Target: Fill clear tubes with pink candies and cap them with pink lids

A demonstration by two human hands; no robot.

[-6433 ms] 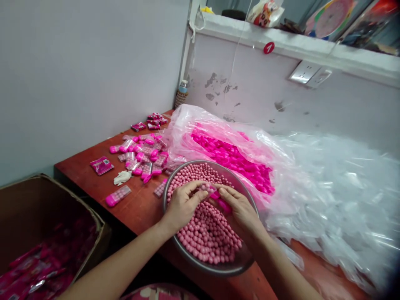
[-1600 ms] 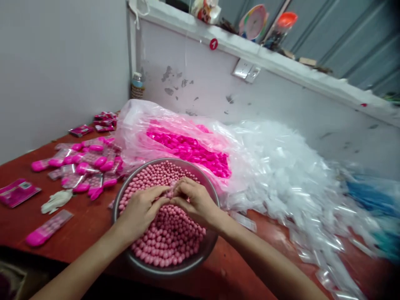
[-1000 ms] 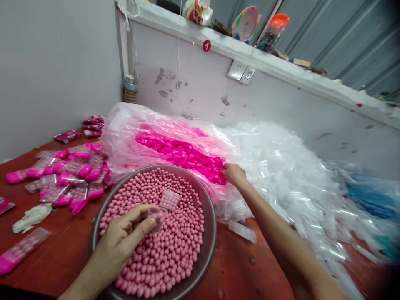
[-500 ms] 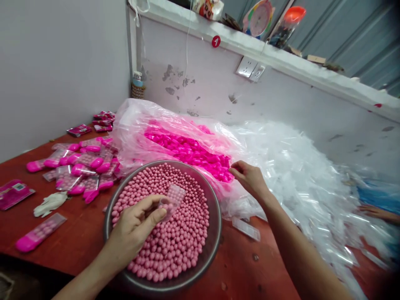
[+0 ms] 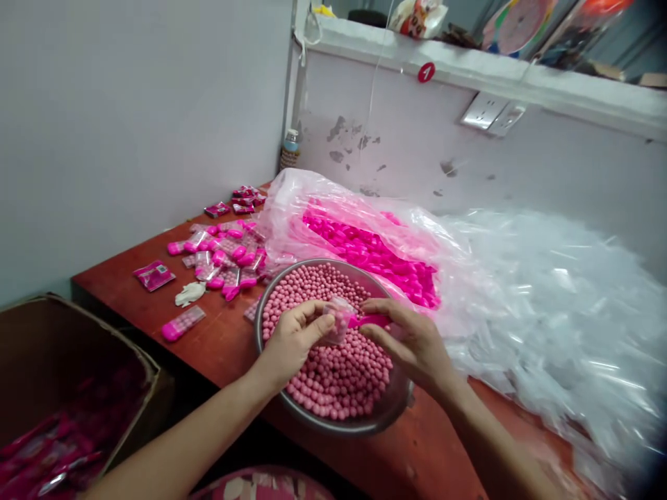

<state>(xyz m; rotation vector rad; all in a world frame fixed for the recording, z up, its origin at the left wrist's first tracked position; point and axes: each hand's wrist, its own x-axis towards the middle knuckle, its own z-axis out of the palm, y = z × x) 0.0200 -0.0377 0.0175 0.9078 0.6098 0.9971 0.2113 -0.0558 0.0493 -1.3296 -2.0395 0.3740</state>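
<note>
A metal bowl full of small pink candy balls stands near the front edge of a red table. Over the bowl, my left hand is pinched on a small clear plastic case. My right hand holds a bright pink cap against the end of that case. Behind the bowl lies a clear plastic bag of bright pink caps.
A big heap of clear plastic cases covers the right of the table. Filled pink-capped cases and pink packets lie at the left, with a white glove. An open cardboard box sits low at the left.
My right hand has come back from the bag of caps with a pink cap and met my left hand over the bowl. The camera has swung left, bringing the cardboard box into view.
</note>
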